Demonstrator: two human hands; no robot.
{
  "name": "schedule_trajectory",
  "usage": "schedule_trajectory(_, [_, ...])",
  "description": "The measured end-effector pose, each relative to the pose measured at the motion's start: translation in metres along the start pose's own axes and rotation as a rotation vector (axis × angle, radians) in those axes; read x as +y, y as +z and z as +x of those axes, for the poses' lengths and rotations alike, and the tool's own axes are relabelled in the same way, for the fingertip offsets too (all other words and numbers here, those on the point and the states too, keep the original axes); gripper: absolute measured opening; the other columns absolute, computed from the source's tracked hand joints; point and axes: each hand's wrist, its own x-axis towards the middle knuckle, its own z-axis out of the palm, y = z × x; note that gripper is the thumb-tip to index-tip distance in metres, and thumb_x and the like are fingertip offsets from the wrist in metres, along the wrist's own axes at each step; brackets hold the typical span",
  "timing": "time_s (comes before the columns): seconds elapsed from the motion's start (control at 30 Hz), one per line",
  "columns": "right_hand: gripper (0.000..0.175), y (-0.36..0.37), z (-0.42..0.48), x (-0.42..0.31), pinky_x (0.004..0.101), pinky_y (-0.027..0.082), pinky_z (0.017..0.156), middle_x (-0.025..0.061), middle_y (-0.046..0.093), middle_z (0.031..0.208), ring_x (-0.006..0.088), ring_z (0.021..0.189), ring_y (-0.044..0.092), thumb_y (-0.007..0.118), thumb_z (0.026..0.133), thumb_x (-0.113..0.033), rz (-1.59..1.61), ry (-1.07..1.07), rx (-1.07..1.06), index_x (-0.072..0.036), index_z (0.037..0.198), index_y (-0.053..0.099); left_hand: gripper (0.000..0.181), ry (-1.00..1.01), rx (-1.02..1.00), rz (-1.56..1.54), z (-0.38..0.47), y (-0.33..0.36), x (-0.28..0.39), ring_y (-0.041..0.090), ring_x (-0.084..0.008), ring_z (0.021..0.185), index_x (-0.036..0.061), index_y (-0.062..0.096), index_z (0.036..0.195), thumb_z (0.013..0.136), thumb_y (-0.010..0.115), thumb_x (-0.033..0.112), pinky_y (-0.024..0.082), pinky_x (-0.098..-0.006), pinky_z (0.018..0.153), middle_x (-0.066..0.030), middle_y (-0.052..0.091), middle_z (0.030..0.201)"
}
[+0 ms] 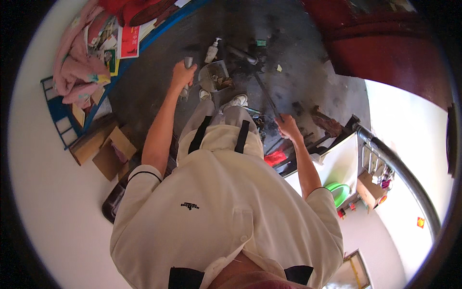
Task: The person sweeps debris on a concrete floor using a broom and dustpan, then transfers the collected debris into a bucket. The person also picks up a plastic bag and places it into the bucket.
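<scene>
My left hand (184, 76) is closed around a grey cylindrical handle (188, 63), whose ends show above and below the fist. To its right, by my shoes, a clear plastic scoop-like container (221, 66) holds brown debris (219, 81). I cannot tell whether the handle joins it. My right hand (288, 126) grips a long thin dark stick (266, 92). The stick slants away to a dark patch on the floor, where its far end is hard to make out. Just beyond lies a grey tube-like piece (248, 57).
A white pump bottle (212, 51), a green packet (261, 43) and a yellow scrap (279, 68) are on the dark floor (306, 47). At left is a blue bed frame (126, 67) with a pink blanket (77, 74) and cardboard boxes (113, 153). A green basin (338, 193) stands right.
</scene>
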Motion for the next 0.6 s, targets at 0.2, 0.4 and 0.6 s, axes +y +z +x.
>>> schedule_trajectory(0.2, [0.024, 0.014, 0.070, -0.025, 0.0328, 0.037, 0.033, 0.0065, 0.050, 0.053, 0.0150, 0.039, 0.049, 0.056, 0.095, -0.020, -0.003, -0.003, -0.040, 0.001, 0.085, 0.054, 0.019, -0.062, 0.187, -0.017, -0.041, -0.010, -0.028, 0.049, -0.0176, 0.039, -0.0004, 0.050, 0.089, 0.091, 0.062, 0.014, 0.038, -0.0367, 0.038, -0.0080, 0.051, 0.053])
schedule_trajectory(0.4, [0.027, 0.032, 0.089, -0.032, 0.0377, 0.044, 0.038, 0.0111, 0.053, 0.052, 0.0214, 0.040, 0.055, 0.055, 0.094, -0.020, -0.130, 0.013, -0.066, 0.003, 0.081, 0.052, 0.021, -0.075, 0.414, -0.148, -0.051, -0.024, -0.061, 0.052, -0.0198, 0.038, -0.0020, 0.051, 0.081, 0.086, 0.064, 0.014, 0.039, -0.0367, 0.038, -0.0103, 0.053, 0.053])
schedule_trajectory(0.6, [0.022, 0.042, 0.070, -0.009, 0.0357, 0.042, 0.037, 0.0083, 0.050, 0.054, 0.0176, 0.043, 0.051, 0.057, 0.095, -0.021, -0.498, 0.094, -0.152, 0.000, 0.091, 0.056, 0.020, -0.079, 0.373, -0.223, -0.017, -0.042, -0.069, 0.053, -0.0197, 0.038, -0.0023, 0.052, 0.081, 0.086, 0.065, 0.013, 0.040, -0.0370, 0.038, -0.0095, 0.053, 0.052])
